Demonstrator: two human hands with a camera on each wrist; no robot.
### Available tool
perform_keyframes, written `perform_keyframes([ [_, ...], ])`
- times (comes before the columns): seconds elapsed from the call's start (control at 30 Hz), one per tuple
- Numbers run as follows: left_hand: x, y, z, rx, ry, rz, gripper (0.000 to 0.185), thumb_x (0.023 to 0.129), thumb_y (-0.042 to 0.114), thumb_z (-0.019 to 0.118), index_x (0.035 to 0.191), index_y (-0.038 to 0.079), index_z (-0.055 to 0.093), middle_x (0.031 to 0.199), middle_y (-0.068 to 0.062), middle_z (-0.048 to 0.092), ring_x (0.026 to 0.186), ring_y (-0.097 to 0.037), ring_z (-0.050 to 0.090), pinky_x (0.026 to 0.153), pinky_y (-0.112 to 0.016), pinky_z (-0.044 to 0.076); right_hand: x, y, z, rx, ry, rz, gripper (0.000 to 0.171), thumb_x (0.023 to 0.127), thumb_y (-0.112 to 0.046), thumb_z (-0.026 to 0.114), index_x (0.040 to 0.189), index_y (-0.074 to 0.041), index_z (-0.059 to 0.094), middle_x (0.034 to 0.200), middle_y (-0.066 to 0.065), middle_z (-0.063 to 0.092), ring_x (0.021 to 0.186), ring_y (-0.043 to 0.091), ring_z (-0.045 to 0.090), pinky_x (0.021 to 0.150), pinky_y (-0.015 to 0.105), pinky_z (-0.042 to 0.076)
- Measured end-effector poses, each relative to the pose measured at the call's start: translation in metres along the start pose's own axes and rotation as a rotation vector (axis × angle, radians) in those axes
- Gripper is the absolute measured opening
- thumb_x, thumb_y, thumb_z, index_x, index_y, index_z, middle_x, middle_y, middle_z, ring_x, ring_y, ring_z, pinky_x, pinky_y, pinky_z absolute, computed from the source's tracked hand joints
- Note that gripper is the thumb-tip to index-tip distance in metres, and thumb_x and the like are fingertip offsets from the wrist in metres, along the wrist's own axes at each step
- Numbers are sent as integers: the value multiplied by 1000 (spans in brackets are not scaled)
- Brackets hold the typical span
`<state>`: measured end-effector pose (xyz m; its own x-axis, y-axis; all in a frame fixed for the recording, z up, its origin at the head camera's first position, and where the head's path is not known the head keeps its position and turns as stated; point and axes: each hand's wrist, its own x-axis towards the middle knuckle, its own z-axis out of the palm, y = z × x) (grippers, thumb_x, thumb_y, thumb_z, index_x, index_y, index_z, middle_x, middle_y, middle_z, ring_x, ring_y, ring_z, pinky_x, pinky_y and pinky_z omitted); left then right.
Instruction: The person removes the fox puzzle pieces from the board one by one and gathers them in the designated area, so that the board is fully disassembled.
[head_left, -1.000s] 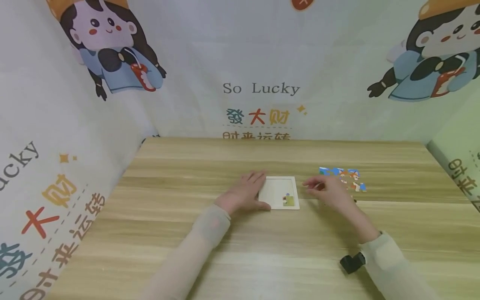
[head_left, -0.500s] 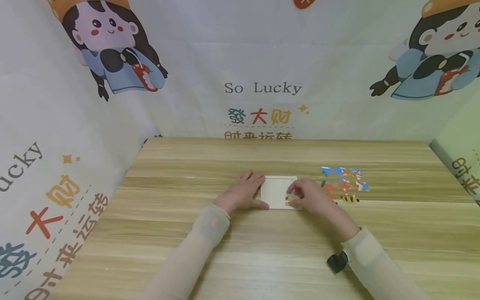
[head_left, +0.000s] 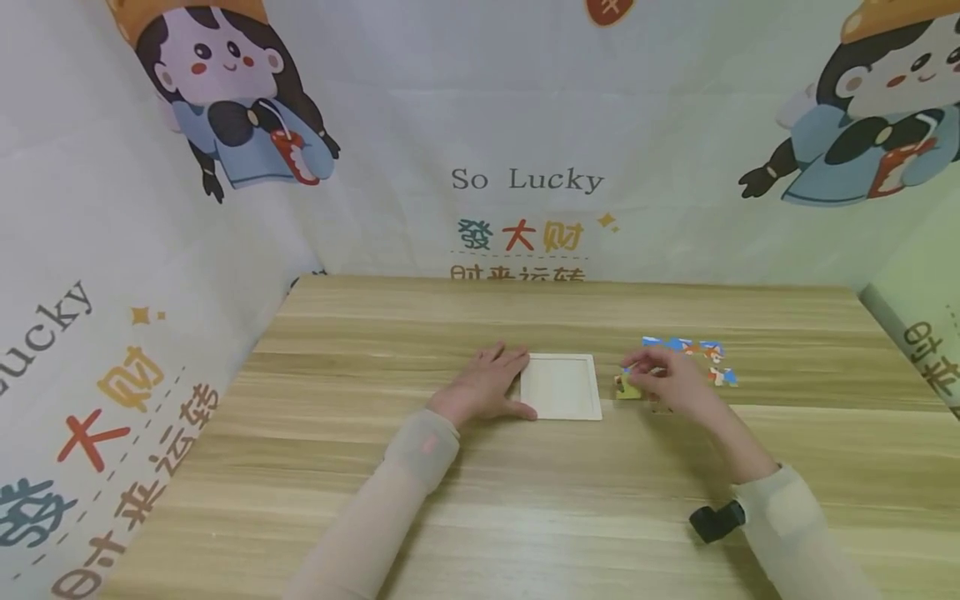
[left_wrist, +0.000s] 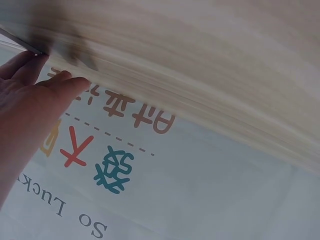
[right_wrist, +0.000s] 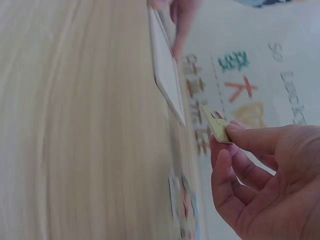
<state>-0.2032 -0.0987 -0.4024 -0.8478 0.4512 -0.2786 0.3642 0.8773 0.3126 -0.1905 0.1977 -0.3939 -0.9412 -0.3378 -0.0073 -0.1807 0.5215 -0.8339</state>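
In the head view a white puzzle tray (head_left: pixel 561 387) lies flat on the table, its bottom bare. My left hand (head_left: pixel 491 382) rests at the tray's left edge, fingers stretched towards the upper corner and thumb at the lower one. Right of the tray, my right hand (head_left: pixel 663 379) pinches a yellow-green jigsaw piece (head_left: pixel 627 387) between thumb and fingers. The right wrist view shows this jigsaw piece (right_wrist: pixel 217 125) held up off the table, tilted on edge. Loose jigsaw pieces (head_left: pixel 723 377) lie beyond and partly beneath the right hand, which hides several of them.
The wooden table (head_left: pixel 480 517) reaches back to a printed cloth backdrop (head_left: pixel 525 108). A black device (head_left: pixel 716 522) is fixed at the right sleeve's cuff.
My right hand has reached into the tray's lower right corner, taken the yellow-green jigsaw piece out and carried it right. The left hand has stayed at the tray's edge.
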Motion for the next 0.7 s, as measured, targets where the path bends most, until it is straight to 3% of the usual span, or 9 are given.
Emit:
perform_keyframes([
  [0.13,0,-1,3,1,3,6,96,87,54,71,159,12,24,168,-2,19,157,-31,6,128,-50,8,-19,18,-26,8,44,51,31,98,-8,60,121,13,57,102,18,64,78,4,61,67,22,58],
  [0.27,-1,0,5,2,-2,13,95,87,53,70,159,11,25,168,-3,18,157,-33,8,127,-50,7,-37,40,-50,5,50,128,33,100,-9,57,121,17,54,97,6,63,77,0,58,70,21,57],
  [0.5,-1,0,4,19,6,5,96,86,57,69,159,13,24,169,0,16,157,-30,6,128,-48,7,-50,64,-77,-50,78,223,36,99,-6,58,121,22,51,88,-6,66,74,-4,58,66,20,57],
  [0.6,-1,0,4,17,5,3,96,86,57,69,159,14,24,169,0,16,157,-30,6,128,-48,7,-53,67,-82,-96,91,265,34,97,-4,59,118,22,52,86,-3,68,71,-4,56,64,20,55],
  [0.7,-1,-2,2,20,9,16,93,87,56,68,159,14,26,168,-3,18,157,-31,7,127,-49,7,-53,66,-83,-208,110,284,29,96,-5,61,113,18,57,87,9,70,71,1,57,62,21,53],
])
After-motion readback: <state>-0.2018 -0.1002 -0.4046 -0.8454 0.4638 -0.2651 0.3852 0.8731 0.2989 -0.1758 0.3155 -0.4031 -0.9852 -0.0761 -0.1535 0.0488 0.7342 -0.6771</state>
